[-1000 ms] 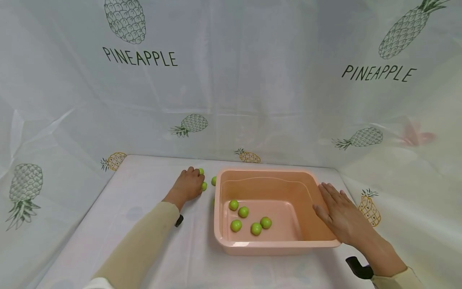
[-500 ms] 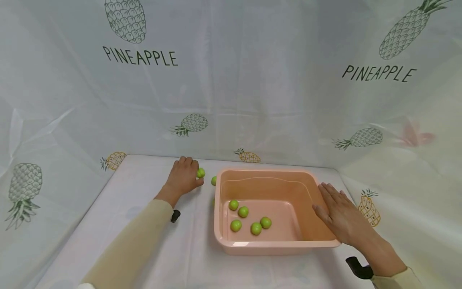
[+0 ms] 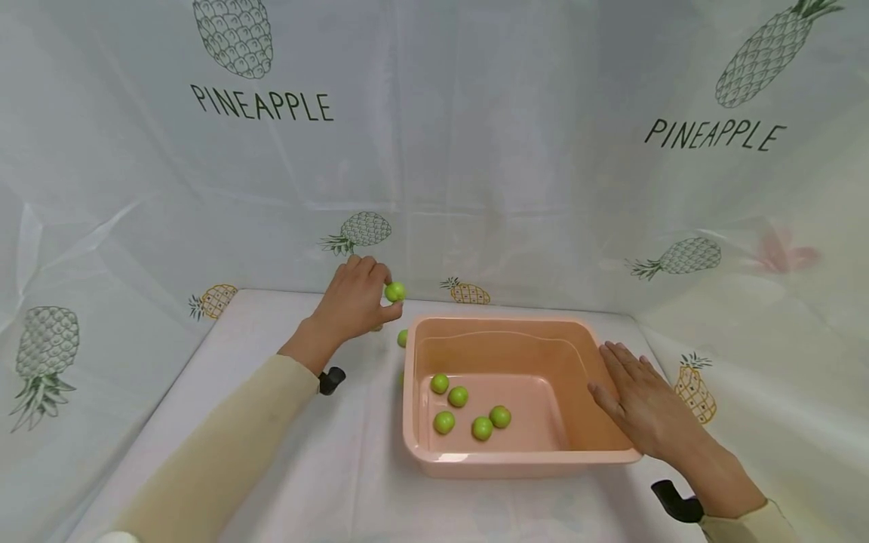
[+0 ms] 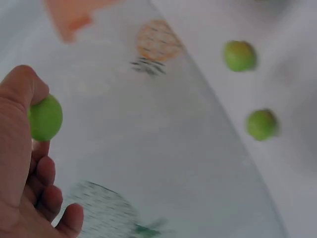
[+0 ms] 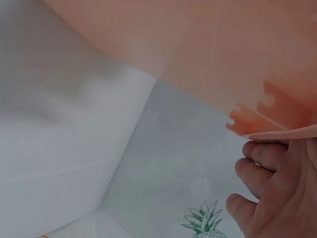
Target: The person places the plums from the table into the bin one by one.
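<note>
In the head view my left hand (image 3: 353,298) is raised over the far part of the table, left of the basin. It pinches a small round green fruit (image 3: 395,292) between thumb and forefinger; the left wrist view shows this fruit (image 4: 45,118) close up, the other fingers bent below it. A peach-coloured plastic basin (image 3: 523,458) stands at the middle right, several like fruits (image 3: 458,397) on its floor. My right hand (image 3: 638,403) rests along the basin's right rim, fingers straight, thumb apart at the inner side. Its fingertips lie under the rim in the right wrist view.
Another green fruit (image 3: 403,338) lies against the basin's left side on the white-covered table (image 3: 326,452). Two loose fruits (image 4: 239,55) show in the left wrist view. Pineapple-printed sheeting (image 3: 502,173) rises behind and beside the table.
My left hand has picked a green fruit off the table and lifted it up and to the right, towards the basin. My right hand and the basin have stayed put.
</note>
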Motion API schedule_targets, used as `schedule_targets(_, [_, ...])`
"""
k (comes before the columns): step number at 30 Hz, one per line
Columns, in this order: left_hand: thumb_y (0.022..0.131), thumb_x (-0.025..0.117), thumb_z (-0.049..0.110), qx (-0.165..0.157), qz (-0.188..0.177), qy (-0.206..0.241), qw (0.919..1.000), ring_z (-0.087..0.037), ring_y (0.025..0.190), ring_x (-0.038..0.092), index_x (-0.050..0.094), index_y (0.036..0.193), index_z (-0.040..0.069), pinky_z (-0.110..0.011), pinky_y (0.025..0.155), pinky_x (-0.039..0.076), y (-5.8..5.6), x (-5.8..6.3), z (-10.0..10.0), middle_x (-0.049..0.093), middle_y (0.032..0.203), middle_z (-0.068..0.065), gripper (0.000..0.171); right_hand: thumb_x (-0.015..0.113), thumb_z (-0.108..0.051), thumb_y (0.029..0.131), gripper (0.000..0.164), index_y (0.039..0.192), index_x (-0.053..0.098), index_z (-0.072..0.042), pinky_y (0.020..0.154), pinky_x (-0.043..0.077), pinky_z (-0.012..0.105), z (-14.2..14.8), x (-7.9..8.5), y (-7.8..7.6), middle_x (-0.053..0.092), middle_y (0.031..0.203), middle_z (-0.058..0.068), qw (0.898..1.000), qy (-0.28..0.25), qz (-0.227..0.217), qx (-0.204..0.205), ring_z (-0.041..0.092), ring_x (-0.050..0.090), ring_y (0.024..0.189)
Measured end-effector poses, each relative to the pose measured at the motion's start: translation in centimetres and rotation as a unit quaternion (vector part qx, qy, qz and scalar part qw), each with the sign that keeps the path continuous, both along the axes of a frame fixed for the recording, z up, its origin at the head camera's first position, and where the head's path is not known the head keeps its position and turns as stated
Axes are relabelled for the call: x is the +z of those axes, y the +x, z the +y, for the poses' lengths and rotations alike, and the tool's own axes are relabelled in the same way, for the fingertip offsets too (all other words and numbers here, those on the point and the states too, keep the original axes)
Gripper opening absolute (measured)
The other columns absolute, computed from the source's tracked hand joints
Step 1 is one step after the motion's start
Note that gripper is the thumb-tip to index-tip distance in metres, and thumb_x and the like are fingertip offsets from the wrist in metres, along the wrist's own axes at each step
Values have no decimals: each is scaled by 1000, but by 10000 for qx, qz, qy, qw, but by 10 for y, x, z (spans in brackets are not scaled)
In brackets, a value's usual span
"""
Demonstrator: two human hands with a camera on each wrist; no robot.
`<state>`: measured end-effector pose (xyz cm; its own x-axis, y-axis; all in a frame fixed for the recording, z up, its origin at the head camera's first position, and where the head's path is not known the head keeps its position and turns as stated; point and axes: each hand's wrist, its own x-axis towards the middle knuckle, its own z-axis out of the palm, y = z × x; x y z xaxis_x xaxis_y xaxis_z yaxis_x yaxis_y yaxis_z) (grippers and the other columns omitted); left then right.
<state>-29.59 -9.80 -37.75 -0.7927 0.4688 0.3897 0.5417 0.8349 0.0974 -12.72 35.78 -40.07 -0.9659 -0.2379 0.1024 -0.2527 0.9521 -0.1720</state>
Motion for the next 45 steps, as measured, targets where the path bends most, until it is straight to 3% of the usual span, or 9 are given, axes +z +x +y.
schedule_targets(3, [91,74,39,-667,-117,-90,9977,-30,101,51,66,109,7,-46,92,47,6,24,20,62,109,-9,37,46,-44,112,75,161,29,9,123,21,68,0,1,0,30,165,34,10000,-9,-2,3,54,28,153])
schedule_targets(6, [93,74,39,-1438,-215,-401,9886,-27,101,50,65,108,9,-43,93,46,14,39,41,60,106,-6,35,46,-45,112,75,161,28,9,123,21,68,-1,2,0,30,165,34,10000,-32,-21,11,54,28,153])
schedule_targets(10, [97,68,41,-2272,-78,-990,9688,-24,98,50,64,109,9,-37,89,47,24,44,69,60,104,-4,34,46,-44,112,74,161,28,9,123,20,68,-1,2,-1,30,165,34,10000,-36,-19,42,53,28,153])
schedule_targets(13, [98,64,41,-2638,153,-1421,9539,-23,96,51,64,109,9,-35,90,47,30,40,88,62,103,-4,34,46,-44,112,74,161,29,9,123,21,68,-1,1,-1,30,165,34,10000,-12,6,58,53,29,153])
schedule_targets(17, [98,61,43,-2702,218,-1951,9426,-21,96,51,63,109,11,-34,93,44,34,29,106,61,102,-2,34,46,-44,112,74,161,29,9,123,21,68,-2,0,-2,30,165,34,10000,-8,33,70,53,29,152])
schedule_targets(24, [100,59,45,-2439,-258,-2659,9323,-20,100,49,62,115,14,-33,94,46,35,10,120,60,105,1,34,46,-44,112,74,161,29,9,123,21,68,-2,-1,-2,31,165,34,10000,-8,48,59,53,29,153])
schedule_targets(28, [101,58,47,-2416,-558,-2788,9278,-19,104,49,61,119,16,-32,96,48,40,5,121,61,111,2,36,46,-44,112,74,161,29,9,124,21,67,-1,0,-2,30,165,34,10000,-25,37,46,53,29,153])
schedule_targets(35, [106,52,52,-2658,-584,-2963,9155,-17,111,49,60,126,15,-31,108,44,46,-2,124,60,118,2,43,47,-45,112,75,161,29,9,122,22,69,0,0,-2,31,165,34,10000,-47,22,6,53,28,153])
schedule_targets(45, [104,53,52,-2701,-501,-2996,9136,-16,108,47,60,124,15,-30,105,41,48,-14,126,58,113,4,42,46,-45,112,75,162,27,8,123,21,68,0,1,0,30,165,33,9999,-106,-25,-25,53,28,153])
